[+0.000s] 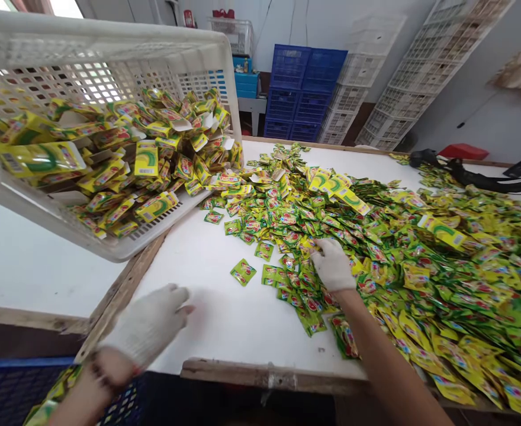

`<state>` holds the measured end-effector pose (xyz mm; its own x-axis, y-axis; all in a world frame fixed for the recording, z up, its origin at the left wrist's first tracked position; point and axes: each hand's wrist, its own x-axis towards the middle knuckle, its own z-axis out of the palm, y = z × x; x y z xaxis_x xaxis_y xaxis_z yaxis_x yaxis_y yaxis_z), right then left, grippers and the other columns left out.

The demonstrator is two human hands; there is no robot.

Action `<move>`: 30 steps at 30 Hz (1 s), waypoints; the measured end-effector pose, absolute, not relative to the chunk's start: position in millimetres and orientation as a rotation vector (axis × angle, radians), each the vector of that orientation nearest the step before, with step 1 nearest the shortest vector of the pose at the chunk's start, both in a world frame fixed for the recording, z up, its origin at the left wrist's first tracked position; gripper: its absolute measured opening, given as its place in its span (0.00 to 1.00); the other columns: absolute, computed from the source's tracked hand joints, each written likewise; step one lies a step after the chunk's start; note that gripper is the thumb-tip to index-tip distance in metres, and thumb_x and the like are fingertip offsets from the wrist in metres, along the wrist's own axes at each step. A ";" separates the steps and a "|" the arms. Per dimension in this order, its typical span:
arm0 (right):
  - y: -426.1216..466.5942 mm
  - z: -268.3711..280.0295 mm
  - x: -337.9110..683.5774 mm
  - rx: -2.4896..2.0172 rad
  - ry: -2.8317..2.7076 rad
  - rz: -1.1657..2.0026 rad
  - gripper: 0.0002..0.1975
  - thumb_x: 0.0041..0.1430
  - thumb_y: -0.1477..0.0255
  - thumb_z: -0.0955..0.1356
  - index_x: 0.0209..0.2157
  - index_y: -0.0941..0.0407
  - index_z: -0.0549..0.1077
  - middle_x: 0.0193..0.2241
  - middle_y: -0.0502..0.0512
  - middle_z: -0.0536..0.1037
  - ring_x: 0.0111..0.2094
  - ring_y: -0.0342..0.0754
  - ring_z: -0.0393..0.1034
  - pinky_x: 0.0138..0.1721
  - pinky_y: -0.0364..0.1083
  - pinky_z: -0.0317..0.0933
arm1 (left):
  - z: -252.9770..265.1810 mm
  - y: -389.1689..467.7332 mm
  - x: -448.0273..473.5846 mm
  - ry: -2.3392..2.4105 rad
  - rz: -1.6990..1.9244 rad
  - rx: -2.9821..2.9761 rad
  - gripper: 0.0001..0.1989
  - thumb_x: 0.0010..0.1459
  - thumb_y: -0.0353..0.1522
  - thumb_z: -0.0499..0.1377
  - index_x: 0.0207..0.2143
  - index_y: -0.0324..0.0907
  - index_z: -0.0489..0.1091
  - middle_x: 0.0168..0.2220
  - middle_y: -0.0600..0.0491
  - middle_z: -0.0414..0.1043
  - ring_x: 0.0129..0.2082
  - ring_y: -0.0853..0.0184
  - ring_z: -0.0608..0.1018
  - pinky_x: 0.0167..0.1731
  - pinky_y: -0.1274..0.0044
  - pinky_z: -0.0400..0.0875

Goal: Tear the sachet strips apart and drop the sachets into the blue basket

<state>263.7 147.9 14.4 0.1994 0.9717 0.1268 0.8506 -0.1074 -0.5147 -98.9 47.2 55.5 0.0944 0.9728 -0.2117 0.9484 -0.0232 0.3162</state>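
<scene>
My right hand [334, 265], in a white glove, reaches into a large heap of small green and yellow sachets [389, 260]. Its fingers are curled down on a sachet at the heap's near left part; the fingertips are partly hidden. My left hand [147, 325], also gloved and blurred by motion, hovers over the white table [207, 331] near its front left edge. Its fingers are loosely bent with the thumb apart, and nothing shows in them. A single green sachet [243, 272] lies between the two hands. Several yellow cartons [338, 189] rest on the heap.
A white plastic basket [122, 251] lies tipped toward the table, with yellow cartons [146, 158] spilling out. Below my left arm stands a blue crate [16, 384] with sachets in it. Stacked blue crates [302, 89] and white crates [420, 77] line the wall. A black strap-like object [469, 174] lies at the far right.
</scene>
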 end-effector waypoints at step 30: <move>102.7 33.4 167.4 -1.381 -2.606 1.219 0.05 0.46 0.75 0.65 0.21 0.58 0.72 0.16 0.48 0.68 0.18 0.38 0.56 0.22 0.39 0.48 | -0.2 46.6 -5.6 1.133 0.859 1.003 0.19 0.49 0.43 0.61 0.35 0.36 0.69 0.34 0.49 0.73 0.32 0.67 0.75 0.32 0.77 0.70</move>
